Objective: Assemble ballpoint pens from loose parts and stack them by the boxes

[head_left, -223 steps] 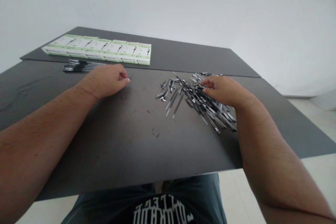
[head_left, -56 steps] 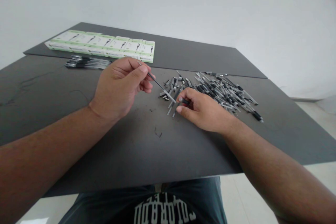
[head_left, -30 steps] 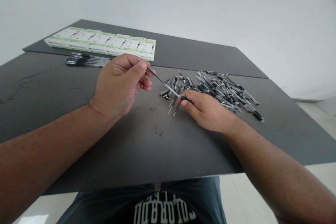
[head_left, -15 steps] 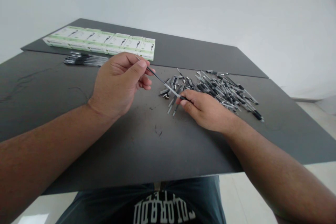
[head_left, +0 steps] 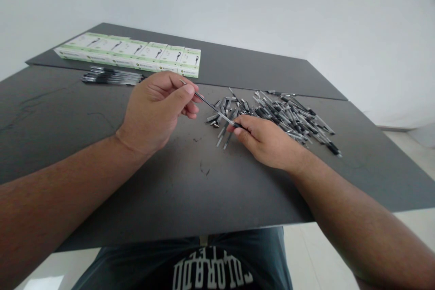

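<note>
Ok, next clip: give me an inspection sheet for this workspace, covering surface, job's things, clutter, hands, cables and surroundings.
Surface: dark table, scuffed, with small specks near the middle.
Job's things: thin black pen refill held at both ends above the table; loose pile of pen parts just beyond the right hand.
Clutter: row of white and green boxes at the far left; bundle of black pens lying in front of it.
Hands: left hand pinches the refill's upper end; right hand pinches its lower end, resting on the table.
Cables: nothing seen.
Surroundings: plain white wall; pale floor at the right.
</note>
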The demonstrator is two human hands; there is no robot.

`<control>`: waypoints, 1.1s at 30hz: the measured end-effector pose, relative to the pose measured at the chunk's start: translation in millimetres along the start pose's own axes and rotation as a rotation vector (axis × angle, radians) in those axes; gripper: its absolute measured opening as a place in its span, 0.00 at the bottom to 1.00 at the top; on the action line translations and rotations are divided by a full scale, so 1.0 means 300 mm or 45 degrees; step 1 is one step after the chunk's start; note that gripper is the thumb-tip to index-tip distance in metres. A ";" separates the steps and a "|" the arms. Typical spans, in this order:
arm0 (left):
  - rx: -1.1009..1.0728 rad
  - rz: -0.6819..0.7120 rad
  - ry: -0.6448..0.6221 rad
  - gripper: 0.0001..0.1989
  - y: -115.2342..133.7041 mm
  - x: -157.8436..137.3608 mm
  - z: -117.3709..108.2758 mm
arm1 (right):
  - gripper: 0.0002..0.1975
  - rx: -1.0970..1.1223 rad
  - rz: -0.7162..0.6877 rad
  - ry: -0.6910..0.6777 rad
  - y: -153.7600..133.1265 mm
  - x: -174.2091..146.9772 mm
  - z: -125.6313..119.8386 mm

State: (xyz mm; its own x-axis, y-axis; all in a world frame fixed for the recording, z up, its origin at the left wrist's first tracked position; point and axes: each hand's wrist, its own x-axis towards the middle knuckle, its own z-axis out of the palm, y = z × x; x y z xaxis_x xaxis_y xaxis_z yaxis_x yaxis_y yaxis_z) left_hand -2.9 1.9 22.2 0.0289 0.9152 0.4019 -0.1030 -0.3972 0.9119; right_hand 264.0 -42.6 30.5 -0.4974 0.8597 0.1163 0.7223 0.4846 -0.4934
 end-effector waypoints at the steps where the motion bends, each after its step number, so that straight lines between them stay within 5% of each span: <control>1: 0.028 0.012 -0.023 0.06 -0.003 0.000 -0.004 | 0.14 -0.013 -0.003 0.004 0.001 0.001 0.000; 10: 0.783 0.109 -0.472 0.09 -0.007 -0.009 -0.026 | 0.19 -0.025 -0.190 0.111 0.007 -0.002 0.004; 16: 0.907 0.137 -0.697 0.13 0.003 -0.034 -0.012 | 0.17 -0.023 -0.185 0.132 0.005 -0.002 0.011; 33: 0.915 0.213 -0.659 0.06 -0.001 -0.046 -0.016 | 0.08 -0.048 -0.135 0.117 0.002 -0.002 0.006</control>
State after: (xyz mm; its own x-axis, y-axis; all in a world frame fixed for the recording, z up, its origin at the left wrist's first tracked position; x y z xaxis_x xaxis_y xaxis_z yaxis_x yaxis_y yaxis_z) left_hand -8.2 -10.4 16.0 0.5313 0.7657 0.3625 0.4955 -0.6279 0.6002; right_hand 263.9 -42.9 28.5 -0.5271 0.8137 0.2450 0.6865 0.5777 -0.4416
